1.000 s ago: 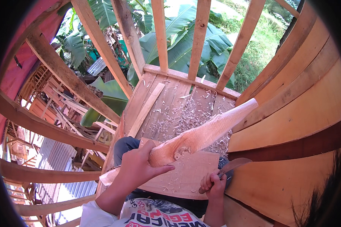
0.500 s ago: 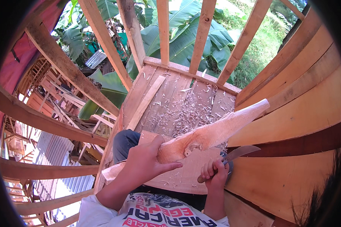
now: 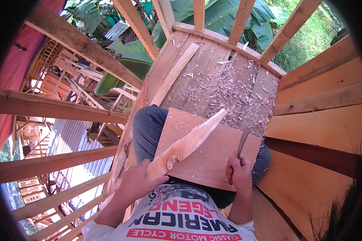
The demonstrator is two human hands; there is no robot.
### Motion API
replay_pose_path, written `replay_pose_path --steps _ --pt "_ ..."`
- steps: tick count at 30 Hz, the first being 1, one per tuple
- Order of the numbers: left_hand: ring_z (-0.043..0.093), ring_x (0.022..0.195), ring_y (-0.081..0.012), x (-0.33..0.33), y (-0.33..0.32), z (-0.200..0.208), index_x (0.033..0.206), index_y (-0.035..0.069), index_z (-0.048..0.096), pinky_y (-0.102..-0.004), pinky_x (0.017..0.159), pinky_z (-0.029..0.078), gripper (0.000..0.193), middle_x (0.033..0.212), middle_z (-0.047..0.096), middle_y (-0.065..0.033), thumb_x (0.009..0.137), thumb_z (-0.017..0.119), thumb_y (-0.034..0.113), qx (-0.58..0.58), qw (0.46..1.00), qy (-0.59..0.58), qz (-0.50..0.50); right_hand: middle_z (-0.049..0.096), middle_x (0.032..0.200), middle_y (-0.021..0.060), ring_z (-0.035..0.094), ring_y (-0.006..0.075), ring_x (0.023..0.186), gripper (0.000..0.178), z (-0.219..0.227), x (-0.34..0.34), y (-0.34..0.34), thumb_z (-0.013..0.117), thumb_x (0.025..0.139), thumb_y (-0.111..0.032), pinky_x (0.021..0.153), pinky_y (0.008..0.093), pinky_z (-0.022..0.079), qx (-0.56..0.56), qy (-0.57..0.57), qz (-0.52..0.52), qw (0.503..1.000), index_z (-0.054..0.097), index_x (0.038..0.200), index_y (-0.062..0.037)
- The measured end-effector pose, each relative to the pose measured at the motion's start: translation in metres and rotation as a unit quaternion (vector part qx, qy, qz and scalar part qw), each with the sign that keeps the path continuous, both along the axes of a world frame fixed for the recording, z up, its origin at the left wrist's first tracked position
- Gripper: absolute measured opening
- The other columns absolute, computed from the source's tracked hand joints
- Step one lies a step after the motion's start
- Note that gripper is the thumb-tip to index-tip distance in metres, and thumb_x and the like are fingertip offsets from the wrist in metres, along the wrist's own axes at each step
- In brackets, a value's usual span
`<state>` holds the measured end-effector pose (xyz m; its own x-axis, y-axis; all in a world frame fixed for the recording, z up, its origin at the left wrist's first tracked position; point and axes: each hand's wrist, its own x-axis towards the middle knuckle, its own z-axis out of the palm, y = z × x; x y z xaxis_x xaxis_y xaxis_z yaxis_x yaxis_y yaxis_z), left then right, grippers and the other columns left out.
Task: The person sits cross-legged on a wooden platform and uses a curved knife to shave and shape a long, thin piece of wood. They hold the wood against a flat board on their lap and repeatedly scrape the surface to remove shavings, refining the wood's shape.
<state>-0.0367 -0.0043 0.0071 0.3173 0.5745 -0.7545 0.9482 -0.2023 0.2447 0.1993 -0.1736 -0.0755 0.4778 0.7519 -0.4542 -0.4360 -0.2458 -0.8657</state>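
My left hand grips the near, thick end of a carved piece of pale wood. The piece tapers toward its far tip and has a dark knot near my fingers. It slants away to the right above a flat brown board on my lap. In my right hand, closed round its handle, is a knife with a curved blade pointing up and away. The blade is apart from the wood, near the board's right edge. My palm hides most of the handle.
Curled shavings litter the plank floor ahead. A loose wooden strip lies on the floor's left side. Slatted rails stand at left and far side, a plank wall at right. Banana leaves show beyond.
The carved wood has come nearer and lower, turned more steeply away from me. The knife has swung from pointing right to pointing upward. The view has shifted, showing more of the lap board.
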Motion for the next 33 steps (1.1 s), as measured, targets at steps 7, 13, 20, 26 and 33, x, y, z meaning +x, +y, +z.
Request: replay_pose_path --steps 7,13,20,26,33 --pt "0.065 0.083 -0.0400 -0.031 -0.008 -0.016 0.109 -0.005 0.052 -0.0453 0.074 0.049 0.082 0.084 0.064 -0.0273 0.070 0.066 0.066 -0.049 0.996 0.078 0.020 0.049 0.063 -0.0030 0.046 0.0042 0.053 0.010 0.003 -0.031 0.002 0.053 0.094 -0.012 0.047 0.0192 0.036 -0.079 -0.009 0.044 0.996 0.055 0.096 -0.0025" --pt "0.064 0.080 -0.0416 -0.039 -0.007 -0.026 0.109 -0.004 0.050 -0.0459 0.074 0.048 0.078 0.079 0.063 -0.0273 0.072 0.066 0.062 -0.029 0.999 0.038 -0.020 0.054 0.061 0.0129 0.054 0.0215 0.053 0.024 0.005 -0.038 0.011 0.057 0.092 -0.020 0.048 0.0322 0.040 -0.119 -0.267 0.173 0.941 0.057 0.081 0.0018" --pt "0.064 0.075 -0.0417 -0.040 -0.002 -0.033 0.097 -0.002 0.048 -0.0456 0.069 0.049 0.067 0.075 0.062 -0.0260 0.073 0.069 0.057 -0.029 0.999 0.010 -0.042 0.059 0.063 0.0202 0.060 0.0377 0.057 0.045 0.011 -0.048 0.028 0.058 0.090 -0.042 0.050 0.0420 0.046 -0.221 -0.421 0.251 0.843 0.058 0.070 -0.0017" --pt "0.064 0.070 -0.0406 -0.050 0.000 -0.049 0.095 -0.001 0.047 -0.0440 0.064 0.049 0.065 0.069 0.061 -0.0240 0.074 0.070 0.055 -0.031 0.998 -0.036 -0.044 0.061 0.065 0.0184 0.062 0.0357 0.059 0.047 0.012 -0.044 0.036 0.059 0.087 -0.047 0.053 0.0411 0.048 -0.278 -0.454 0.299 0.792 0.060 0.072 -0.0029" --pt "0.062 0.063 -0.0396 -0.061 -0.001 -0.066 0.096 -0.002 0.048 -0.0436 0.059 0.048 0.063 0.061 0.057 -0.0213 0.073 0.072 0.051 -0.054 0.995 -0.085 -0.023 0.060 0.061 0.0158 0.062 0.0324 0.057 0.052 0.003 -0.035 0.038 0.056 0.087 -0.053 0.051 0.0391 0.049 -0.257 -0.514 0.291 0.765 0.062 0.072 -0.0040"
